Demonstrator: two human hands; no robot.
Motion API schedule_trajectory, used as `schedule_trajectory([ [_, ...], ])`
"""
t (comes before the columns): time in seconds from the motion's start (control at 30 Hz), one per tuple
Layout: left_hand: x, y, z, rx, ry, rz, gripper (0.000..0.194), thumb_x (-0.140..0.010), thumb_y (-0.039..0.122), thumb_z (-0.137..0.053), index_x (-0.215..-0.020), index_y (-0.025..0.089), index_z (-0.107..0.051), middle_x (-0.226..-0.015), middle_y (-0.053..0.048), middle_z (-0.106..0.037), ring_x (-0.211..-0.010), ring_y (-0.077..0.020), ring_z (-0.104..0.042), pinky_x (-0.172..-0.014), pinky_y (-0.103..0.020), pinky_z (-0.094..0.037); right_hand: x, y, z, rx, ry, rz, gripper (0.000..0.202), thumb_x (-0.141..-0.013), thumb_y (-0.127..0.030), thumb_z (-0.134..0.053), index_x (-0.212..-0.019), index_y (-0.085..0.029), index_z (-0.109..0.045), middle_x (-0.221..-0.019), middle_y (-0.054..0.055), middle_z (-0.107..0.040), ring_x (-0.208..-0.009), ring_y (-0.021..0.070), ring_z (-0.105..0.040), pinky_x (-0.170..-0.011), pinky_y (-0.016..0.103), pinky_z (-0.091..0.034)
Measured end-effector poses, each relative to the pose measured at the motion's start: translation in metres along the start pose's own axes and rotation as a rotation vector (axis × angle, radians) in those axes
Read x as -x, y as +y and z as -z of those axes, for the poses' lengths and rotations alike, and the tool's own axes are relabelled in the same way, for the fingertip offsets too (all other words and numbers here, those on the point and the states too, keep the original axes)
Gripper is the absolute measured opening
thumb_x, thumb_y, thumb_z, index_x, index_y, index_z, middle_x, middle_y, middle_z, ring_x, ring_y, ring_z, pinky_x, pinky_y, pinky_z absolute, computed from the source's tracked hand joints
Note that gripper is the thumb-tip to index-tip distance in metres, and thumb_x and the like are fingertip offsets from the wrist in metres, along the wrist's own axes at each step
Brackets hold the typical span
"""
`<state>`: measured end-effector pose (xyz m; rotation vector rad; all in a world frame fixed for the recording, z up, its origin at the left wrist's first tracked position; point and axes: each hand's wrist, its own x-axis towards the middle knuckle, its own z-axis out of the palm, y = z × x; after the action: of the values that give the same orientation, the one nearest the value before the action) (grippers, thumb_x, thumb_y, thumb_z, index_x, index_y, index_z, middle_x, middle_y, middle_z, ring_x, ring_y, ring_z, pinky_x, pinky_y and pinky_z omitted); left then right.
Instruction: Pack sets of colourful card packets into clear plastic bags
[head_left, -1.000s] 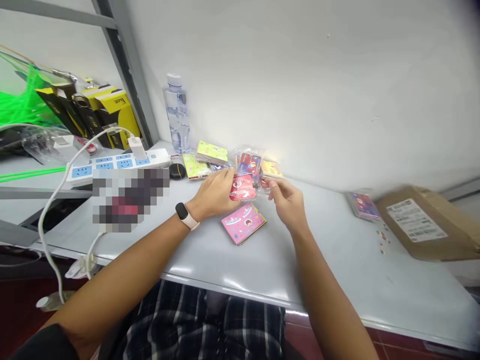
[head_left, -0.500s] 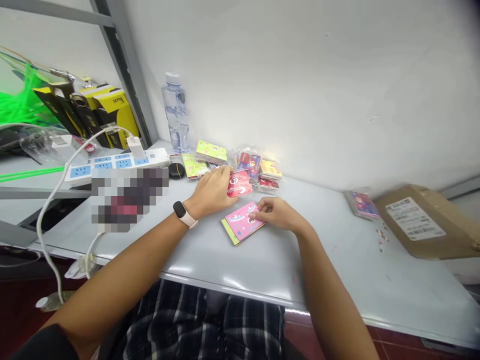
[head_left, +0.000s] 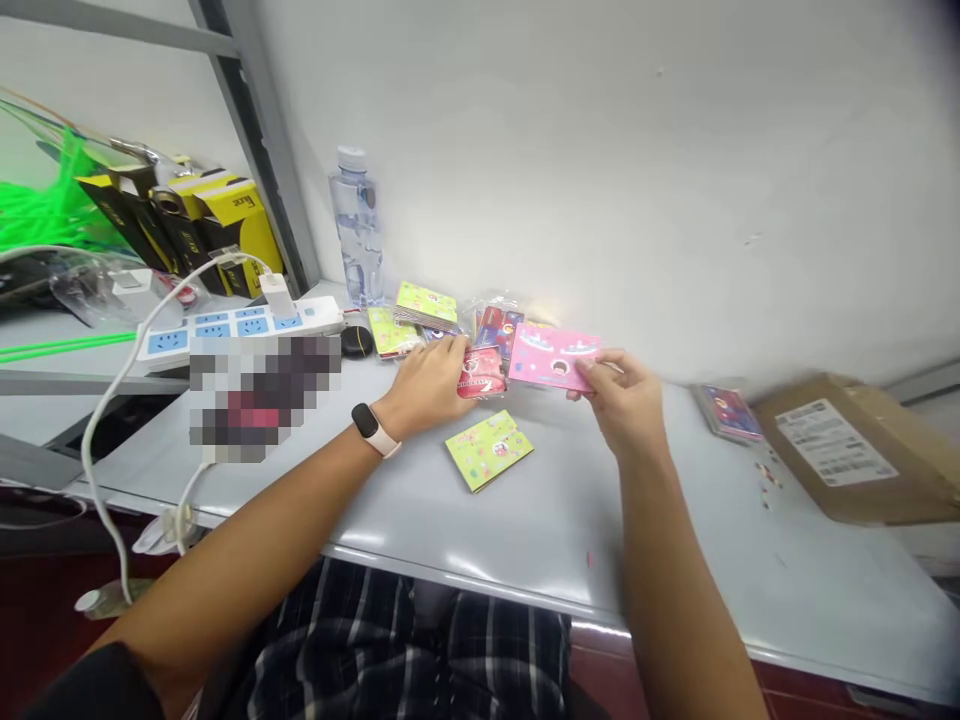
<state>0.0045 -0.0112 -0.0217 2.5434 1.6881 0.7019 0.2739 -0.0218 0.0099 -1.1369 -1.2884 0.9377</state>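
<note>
A pink card (head_left: 553, 355) is pinched at its right edge by my right hand (head_left: 626, 400), raised over the table near the card packs at the back. My left hand (head_left: 431, 385), with a band on its wrist, closes on the left side of a red packet (head_left: 482, 371) in clear wrapping. Between and below the hands, a green card (head_left: 489, 450) lies on the table, touched by neither hand. Behind my left hand are a stack of green cards (head_left: 426, 303) and another green pack (head_left: 391, 332). Blue-red packs (head_left: 495, 328) are partly hidden by the pink card.
A water bottle (head_left: 358, 230), a power strip (head_left: 247, 325) with a white cable and a round black object (head_left: 357, 343) are at the left. On the right lie a wrapped pack (head_left: 729, 412) and a cardboard box (head_left: 847, 450).
My right hand has lifted the pink card off the green card and moved up and right with it. The green card now shows fully. My left hand stays at the red packet.
</note>
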Motion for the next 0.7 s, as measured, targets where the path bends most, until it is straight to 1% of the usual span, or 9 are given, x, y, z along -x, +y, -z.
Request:
schedule_trajectory([
  [0.03,0.0,0.0,0.0,0.004,0.0,0.0,0.055,-0.09,0.054,-0.071,-0.128,0.018,-0.054,-0.122,-0.017,-0.071,-0.108,-0.0379,-0.07,-0.09,-0.049,-0.054,0.0,0.002,-0.005,0.006,0.052,0.004,0.04,-0.072,-0.052,-0.093,-0.082,-0.026,-0.064,-0.066,-0.002,-0.072,-0.055,0.0174,-0.065,-0.06,0.035,-0.056],
  [0.07,0.0,0.001,0.0,0.008,0.002,0.0,0.055,-0.09,0.054,-0.071,-0.129,0.018,-0.053,-0.123,-0.016,-0.071,-0.109,-0.0376,-0.07,-0.091,-0.049,-0.053,0.001,0.003,-0.01,0.031,0.068,-0.007,0.04,-0.072,-0.051,-0.093,-0.081,-0.026,-0.064,-0.066,-0.001,-0.073,-0.056,0.0182,-0.066,-0.059,0.034,-0.055],
  [0.13,0.0,0.001,0.0,0.013,0.01,-0.005,0.055,-0.089,0.051,-0.072,-0.13,0.019,-0.052,-0.127,-0.017,-0.07,-0.112,-0.0372,-0.069,-0.093,-0.048,-0.053,0.004,0.006,-0.02,0.096,0.03,-0.048,0.038,-0.073,-0.049,-0.093,-0.084,-0.024,-0.066,-0.064,0.001,-0.074,-0.056,0.0194,-0.067,-0.057,0.034,-0.053],
  [0.2,0.0,0.001,0.0,0.02,0.014,-0.006,0.055,-0.087,0.046,-0.074,-0.13,0.019,-0.052,-0.129,-0.017,-0.07,-0.114,-0.0373,-0.069,-0.095,-0.048,-0.053,0.008,0.007,-0.028,0.141,-0.013,-0.072,0.041,-0.074,-0.049,-0.092,-0.094,-0.023,-0.068,-0.064,0.001,-0.074,-0.056,0.0198,-0.068,-0.057,0.033,-0.052],
  [0.3,0.001,0.001,0.001,0.033,0.007,-0.019,0.051,-0.087,0.045,-0.073,-0.126,0.018,-0.053,-0.125,-0.017,-0.07,-0.113,-0.0371,-0.069,-0.094,-0.048,-0.054,0.013,0.01,-0.037,0.169,-0.024,-0.037,0.047,-0.076,-0.051,-0.089,-0.105,-0.023,-0.066,-0.069,0.0,-0.075,-0.056,0.0193,-0.068,-0.058,0.033,-0.053],
  [0.43,0.0,0.001,0.002,0.048,0.021,-0.02,0.05,-0.089,0.047,-0.072,-0.124,0.018,-0.054,-0.121,-0.016,-0.07,-0.11,-0.0368,-0.069,-0.092,-0.047,-0.054,0.013,0.009,-0.04,0.217,-0.014,0.003,0.047,-0.078,-0.054,-0.086,-0.107,-0.023,-0.066,-0.068,-0.003,-0.071,-0.052,0.0176,-0.064,-0.054,0.032,-0.051],
  [0.57,-0.001,0.001,-0.001,0.071,0.056,0.007,0.057,-0.087,0.048,-0.074,-0.131,0.018,-0.052,-0.128,-0.017,-0.068,-0.116,-0.0374,-0.068,-0.095,-0.047,-0.054,0.011,0.009,-0.035,0.23,0.037,0.0,0.044,-0.08,-0.052,-0.083,-0.108,-0.022,-0.067,-0.065,-0.004,-0.067,-0.051,0.0155,-0.058,-0.051,0.03,-0.047],
  [0.63,-0.001,0.001,-0.002,0.074,0.06,-0.007,0.06,-0.086,0.047,-0.075,-0.133,0.018,-0.051,-0.131,-0.017,-0.067,-0.118,-0.0376,-0.067,-0.096,-0.048,-0.054,0.011,0.012,-0.035,0.229,0.027,0.005,0.043,-0.081,-0.05,-0.082,-0.11,-0.022,-0.068,-0.065,-0.004,-0.066,-0.052,0.0152,-0.056,-0.052,0.03,-0.045],
  [0.7,-0.001,0.002,-0.003,0.071,0.038,-0.035,0.061,-0.086,0.046,-0.076,-0.133,0.018,-0.05,-0.132,-0.018,-0.067,-0.119,-0.0377,-0.067,-0.097,-0.048,-0.054,0.013,0.015,-0.038,0.254,-0.016,0.027,0.04,-0.084,-0.05,-0.079,-0.112,-0.023,-0.069,-0.07,-0.002,-0.069,-0.055,0.0158,-0.056,-0.055,0.032,-0.046],
])
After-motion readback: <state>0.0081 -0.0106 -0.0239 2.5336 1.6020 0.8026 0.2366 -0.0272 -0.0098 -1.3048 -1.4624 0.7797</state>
